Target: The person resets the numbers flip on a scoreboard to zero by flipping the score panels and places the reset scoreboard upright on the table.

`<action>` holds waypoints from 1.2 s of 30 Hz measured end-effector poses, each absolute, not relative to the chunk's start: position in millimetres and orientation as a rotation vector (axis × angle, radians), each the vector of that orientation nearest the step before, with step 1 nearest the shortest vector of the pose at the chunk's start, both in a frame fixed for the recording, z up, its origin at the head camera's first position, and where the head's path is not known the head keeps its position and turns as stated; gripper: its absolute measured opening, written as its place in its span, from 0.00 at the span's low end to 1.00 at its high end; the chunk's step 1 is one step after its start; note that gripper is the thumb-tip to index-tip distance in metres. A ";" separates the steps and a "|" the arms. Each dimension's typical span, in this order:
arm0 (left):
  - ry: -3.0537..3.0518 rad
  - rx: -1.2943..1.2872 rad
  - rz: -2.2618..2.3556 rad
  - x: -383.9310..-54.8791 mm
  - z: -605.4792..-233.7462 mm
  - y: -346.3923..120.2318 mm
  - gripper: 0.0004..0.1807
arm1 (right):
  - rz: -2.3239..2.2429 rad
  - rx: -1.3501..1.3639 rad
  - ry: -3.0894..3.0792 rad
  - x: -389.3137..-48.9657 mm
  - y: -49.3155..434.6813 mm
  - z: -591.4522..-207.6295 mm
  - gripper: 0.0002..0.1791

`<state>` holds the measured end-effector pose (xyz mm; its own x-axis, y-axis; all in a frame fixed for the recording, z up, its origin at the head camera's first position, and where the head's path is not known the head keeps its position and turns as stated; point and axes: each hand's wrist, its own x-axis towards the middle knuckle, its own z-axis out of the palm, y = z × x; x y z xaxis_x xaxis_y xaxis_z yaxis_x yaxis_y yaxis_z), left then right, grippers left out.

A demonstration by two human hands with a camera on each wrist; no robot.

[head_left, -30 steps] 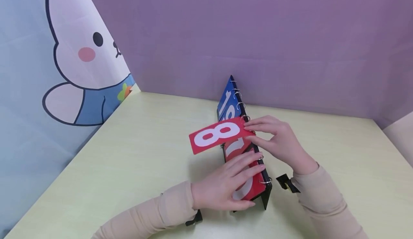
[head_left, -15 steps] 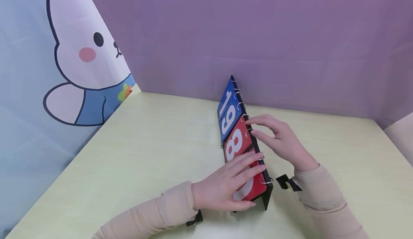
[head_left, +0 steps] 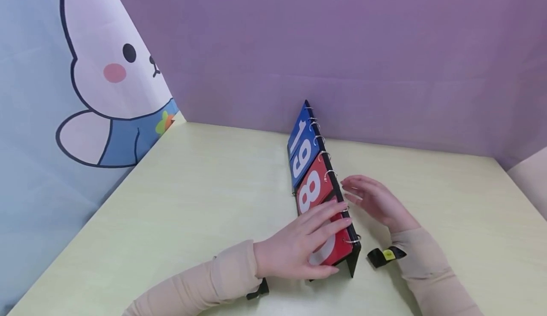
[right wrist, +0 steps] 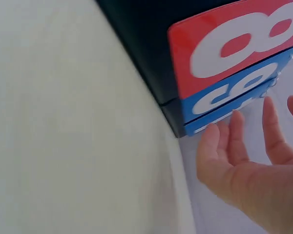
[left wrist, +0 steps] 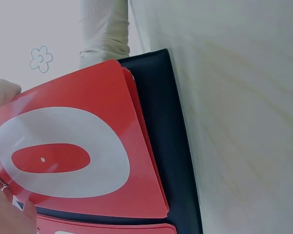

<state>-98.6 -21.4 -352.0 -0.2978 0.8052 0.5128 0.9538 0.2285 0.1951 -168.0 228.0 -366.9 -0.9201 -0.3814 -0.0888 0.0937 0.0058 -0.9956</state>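
Note:
A flip scoreboard (head_left: 328, 164) with a black stand and ring-bound number cards stands tilted on the table. My left hand (head_left: 299, 245) rests across its near end, fingers straight and spread over a red card with a white 0 (left wrist: 107, 97). The left thumb lies along that card's lower side. Farther up hangs a red card with an 8 (head_left: 309, 191), beyond it blue cards reading 9 (head_left: 302, 157) and 1. My right hand (head_left: 376, 202) is just right of the ringed top edge, fingers loosely bent and holding nothing. In the right wrist view its fingertips overlap the blue cards' edge.
The pale table (head_left: 192, 197) extends on both sides of the scoreboard. Behind it rises a purple cloth wall (head_left: 342, 45), with a cartoon rabbit backdrop (head_left: 98, 93) at left. Black straps (head_left: 384, 256) circle the wrists.
The red 8 card, lifted at my right hand one second ago, has dropped flat onto the scoreboard. My right hand has then moved down and off the rings. The left hand stays put.

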 end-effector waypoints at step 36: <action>-2.125 -1.628 -0.680 -98.5 -352.1 -22.1 0.46 | -2.423 0.199 1.272 -166.5 219.8 -383.6 0.09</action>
